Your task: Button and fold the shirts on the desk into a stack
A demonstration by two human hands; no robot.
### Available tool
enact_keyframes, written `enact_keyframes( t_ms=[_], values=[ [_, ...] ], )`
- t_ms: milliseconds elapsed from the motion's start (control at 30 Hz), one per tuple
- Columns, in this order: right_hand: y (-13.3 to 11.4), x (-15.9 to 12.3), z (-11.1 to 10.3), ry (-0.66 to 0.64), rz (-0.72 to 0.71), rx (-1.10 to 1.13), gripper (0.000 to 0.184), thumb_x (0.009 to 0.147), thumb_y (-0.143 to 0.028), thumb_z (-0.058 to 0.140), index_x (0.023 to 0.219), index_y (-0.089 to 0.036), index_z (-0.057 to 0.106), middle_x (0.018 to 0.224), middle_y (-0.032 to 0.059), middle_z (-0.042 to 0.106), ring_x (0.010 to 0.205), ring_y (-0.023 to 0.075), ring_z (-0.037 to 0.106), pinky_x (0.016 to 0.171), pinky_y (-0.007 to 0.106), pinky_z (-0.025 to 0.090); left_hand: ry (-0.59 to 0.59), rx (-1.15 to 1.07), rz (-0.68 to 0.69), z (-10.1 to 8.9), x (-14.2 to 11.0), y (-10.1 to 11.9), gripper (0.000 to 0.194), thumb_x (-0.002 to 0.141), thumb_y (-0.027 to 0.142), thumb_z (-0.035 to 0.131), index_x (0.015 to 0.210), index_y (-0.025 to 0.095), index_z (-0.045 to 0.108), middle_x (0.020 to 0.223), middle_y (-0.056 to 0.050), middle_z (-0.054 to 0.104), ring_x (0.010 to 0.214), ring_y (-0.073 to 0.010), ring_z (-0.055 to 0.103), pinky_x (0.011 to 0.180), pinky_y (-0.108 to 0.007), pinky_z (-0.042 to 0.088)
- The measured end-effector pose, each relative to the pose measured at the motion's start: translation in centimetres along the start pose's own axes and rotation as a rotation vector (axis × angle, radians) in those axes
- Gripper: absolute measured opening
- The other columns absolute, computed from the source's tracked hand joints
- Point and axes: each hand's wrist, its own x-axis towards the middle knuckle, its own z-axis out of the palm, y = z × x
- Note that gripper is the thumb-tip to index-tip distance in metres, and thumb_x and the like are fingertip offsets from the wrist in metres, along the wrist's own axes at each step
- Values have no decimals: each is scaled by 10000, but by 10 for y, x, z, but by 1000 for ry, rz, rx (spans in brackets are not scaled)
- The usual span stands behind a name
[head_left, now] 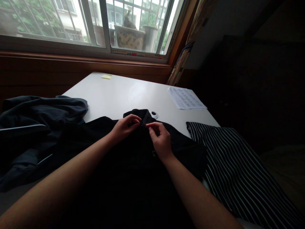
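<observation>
Black collared shirt (128,165): spread across the white table (116,92), collar toward the window (135,35). Left hand (122,128), right hand (162,140): fingertips pinching its front just below the collar. Striped black garment (228,159): at right.

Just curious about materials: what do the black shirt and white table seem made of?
The black shirt looks like soft, matte cloth, judging by its loose folds; the fibre is unclear. The white table has a smooth top with a slight sheen, perhaps laminate.
</observation>
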Motion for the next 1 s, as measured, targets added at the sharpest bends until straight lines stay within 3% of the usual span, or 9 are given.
enact_keyframes(
  t_ms=[233, 433, 667, 1000],
  values=[
    [6, 1, 3, -83, -18, -6, 101, 892, -253, 631, 965, -240, 700, 1013, 35, 728, 977, 207, 678, 903, 361, 527, -22, 12, -10, 2, 0, -3, 259, 913, 289, 637, 1157, 201, 624, 995, -59, 729, 908, -178, 688, 792, -291, 542],
    [12, 1, 5, -87, 123, 62, 226, 863, -327, 673, 1067, -231, 662, 1000, 49, 729, 921, 212, 696, 832, 353, 555, -35, 64, 1, 2, 0, 0, 209, 887, 260, 659, 1086, 196, 654, 954, -44, 740, 848, -169, 697, 757, -279, 546],
    [18, 5, 5, -121, 169, 14, 248, 823, -235, 642, 1068, -232, 681, 920, 32, 729, 846, 199, 695, 796, 340, 548, -126, 138, 126, 3, 0, -1, 194, 863, 225, 663, 1054, 197, 662, 992, -64, 722, 911, -194, 687, 810, -322, 555],
    [23, 5, 7, -71, 276, 54, 360, 749, -182, 632, 1107, -216, 652, 909, 29, 715, 812, 191, 687, 796, 346, 549, -134, 227, 107, 5, 1, -6, 144, 863, 253, 683, 994, 192, 669, 951, -52, 724, 854, -185, 679, 753, -309, 545]
  ],
)
